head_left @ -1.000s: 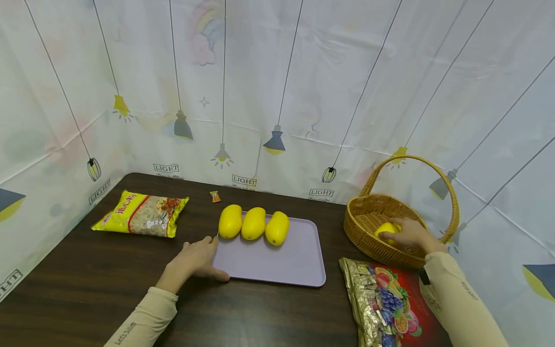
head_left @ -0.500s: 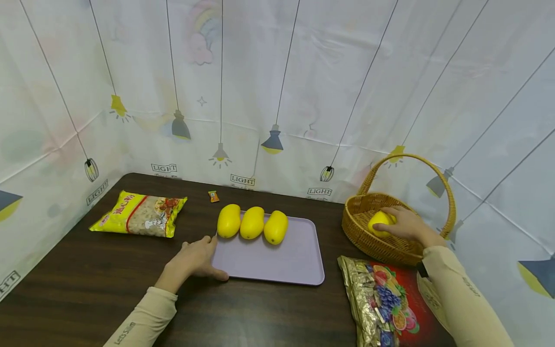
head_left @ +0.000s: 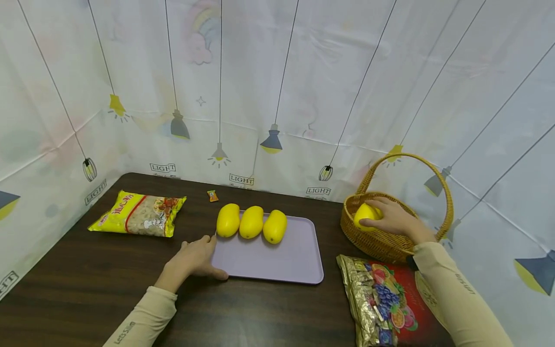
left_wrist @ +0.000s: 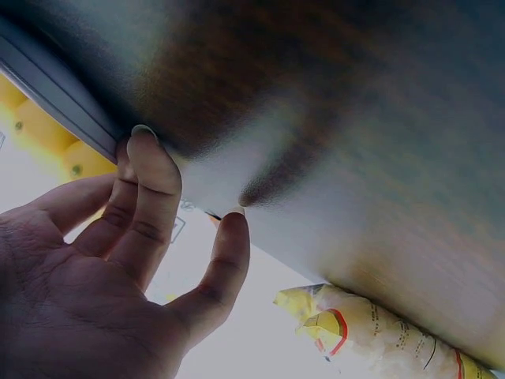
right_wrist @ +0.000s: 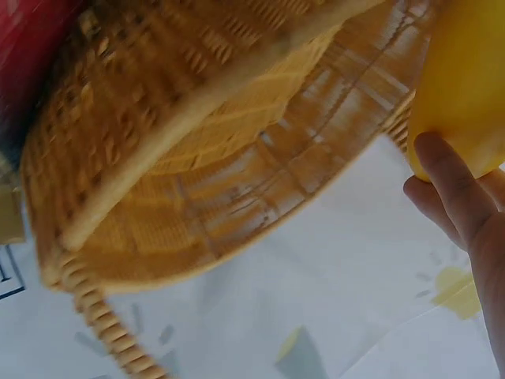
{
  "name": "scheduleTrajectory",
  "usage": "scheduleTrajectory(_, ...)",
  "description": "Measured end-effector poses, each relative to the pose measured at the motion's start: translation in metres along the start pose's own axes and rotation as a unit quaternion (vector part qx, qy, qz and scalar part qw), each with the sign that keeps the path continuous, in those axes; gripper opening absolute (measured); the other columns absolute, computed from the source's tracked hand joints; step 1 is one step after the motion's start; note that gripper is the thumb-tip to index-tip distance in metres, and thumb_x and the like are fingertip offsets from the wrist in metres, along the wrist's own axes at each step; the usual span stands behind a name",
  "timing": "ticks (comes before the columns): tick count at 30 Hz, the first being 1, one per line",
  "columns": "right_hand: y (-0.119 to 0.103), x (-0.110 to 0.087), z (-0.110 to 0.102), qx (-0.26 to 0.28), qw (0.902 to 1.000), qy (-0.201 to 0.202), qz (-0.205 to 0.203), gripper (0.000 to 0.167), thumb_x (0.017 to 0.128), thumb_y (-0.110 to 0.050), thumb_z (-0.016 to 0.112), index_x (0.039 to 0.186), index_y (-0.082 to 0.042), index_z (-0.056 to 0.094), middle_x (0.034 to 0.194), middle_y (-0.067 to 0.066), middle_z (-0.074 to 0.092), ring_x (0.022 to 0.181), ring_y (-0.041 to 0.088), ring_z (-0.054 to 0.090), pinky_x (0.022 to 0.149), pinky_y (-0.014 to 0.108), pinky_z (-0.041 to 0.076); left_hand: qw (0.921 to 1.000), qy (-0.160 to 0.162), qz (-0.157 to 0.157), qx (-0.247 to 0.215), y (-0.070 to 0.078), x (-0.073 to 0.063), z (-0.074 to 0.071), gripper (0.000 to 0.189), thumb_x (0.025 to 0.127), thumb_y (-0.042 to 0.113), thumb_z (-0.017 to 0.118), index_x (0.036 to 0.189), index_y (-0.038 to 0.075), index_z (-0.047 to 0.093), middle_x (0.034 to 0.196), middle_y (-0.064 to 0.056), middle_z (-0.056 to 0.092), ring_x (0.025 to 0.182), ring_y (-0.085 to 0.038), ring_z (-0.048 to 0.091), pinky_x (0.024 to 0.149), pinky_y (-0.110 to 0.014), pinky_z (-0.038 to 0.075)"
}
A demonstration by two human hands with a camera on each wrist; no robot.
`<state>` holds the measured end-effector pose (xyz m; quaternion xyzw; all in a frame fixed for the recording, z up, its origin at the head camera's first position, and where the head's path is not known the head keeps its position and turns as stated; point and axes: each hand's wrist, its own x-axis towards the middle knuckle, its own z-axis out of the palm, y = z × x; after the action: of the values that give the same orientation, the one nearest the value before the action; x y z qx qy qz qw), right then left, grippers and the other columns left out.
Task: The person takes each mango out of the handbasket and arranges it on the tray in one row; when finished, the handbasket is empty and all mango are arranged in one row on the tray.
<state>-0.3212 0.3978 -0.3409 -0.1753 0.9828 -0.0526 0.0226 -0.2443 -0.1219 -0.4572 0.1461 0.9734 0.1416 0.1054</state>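
Note:
My right hand (head_left: 392,219) grips a smooth yellow oval fruit (head_left: 365,217) over the left part of the wicker basket (head_left: 381,246). In the right wrist view that fruit (right_wrist: 465,87) shows large, with fingertips pressed on its side and the basket (right_wrist: 213,229) beside it. Three similar yellow fruits (head_left: 251,222) lie in a row along the back left of the lilac tray (head_left: 269,262). My left hand (head_left: 191,262) rests at the tray's left front corner, fingers spread along the left side and thumb at the front edge. In the left wrist view this hand (left_wrist: 102,268) holds nothing.
A yellow bag of snacks (head_left: 145,214) lies at the back left. Near it is a small orange-wrapped sweet (head_left: 212,196). A red and gold fruit-printed bag (head_left: 390,299) lies in front of the basket, partly under the right sleeve. The basket's tall handle (head_left: 442,193) arches upward.
My right hand has lifted the yellow fruit from the basket's floor and carried it left and up toward the basket's left rim. The left hand has stayed at the tray.

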Motion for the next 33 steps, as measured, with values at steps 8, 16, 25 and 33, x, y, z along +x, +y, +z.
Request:
scheduleTrajectory(8,-0.029,0.009,0.002,0.004,0.9992,0.013,-0.037,0.076,0.091,-0.050,0.068,0.148,-0.003,0.047,0.154,0.029,0.039,0.138,0.055,0.038,0.106,0.068,0.038,1.0000,0.000,0.001,0.001,0.000,0.000,0.000,0.118,0.067,0.070,0.081,0.149,-0.006,0.041,0.141,-0.024,0.054,0.124,-0.038,0.058,0.099,-0.073,0.037)
scheduleTrajectory(16,-0.055,0.021,0.006,0.025,0.9985,0.000,-0.049,0.073,0.092,-0.050,0.067,0.150,-0.010,0.046,0.157,0.028,0.036,0.139,0.058,0.036,0.107,0.070,0.037,1.0000,-0.003,-0.004,-0.006,0.000,-0.001,0.000,0.119,0.067,0.069,0.081,0.150,-0.006,0.040,0.144,-0.025,0.052,0.127,-0.040,0.056,0.101,-0.073,0.036)
scheduleTrajectory(25,-0.082,0.040,0.028,0.059,0.9957,-0.004,-0.072,0.074,0.091,-0.049,0.068,0.151,-0.010,0.046,0.159,0.023,0.036,0.141,0.052,0.038,0.106,0.061,0.044,1.0000,0.002,0.002,0.002,0.001,-0.001,-0.001,0.118,0.066,0.069,0.081,0.147,-0.006,0.042,0.139,-0.024,0.055,0.123,-0.040,0.058,0.100,-0.074,0.037)
scheduleTrajectory(33,-0.099,0.057,0.057,0.094,0.9928,-0.016,-0.073,0.073,0.089,-0.053,0.069,0.149,-0.015,0.049,0.159,0.020,0.038,0.145,0.047,0.037,0.112,0.061,0.038,1.0000,-0.001,0.000,-0.002,0.001,-0.001,0.000,0.118,0.067,0.069,0.081,0.149,-0.006,0.040,0.141,-0.024,0.054,0.126,-0.039,0.057,0.101,-0.074,0.036)
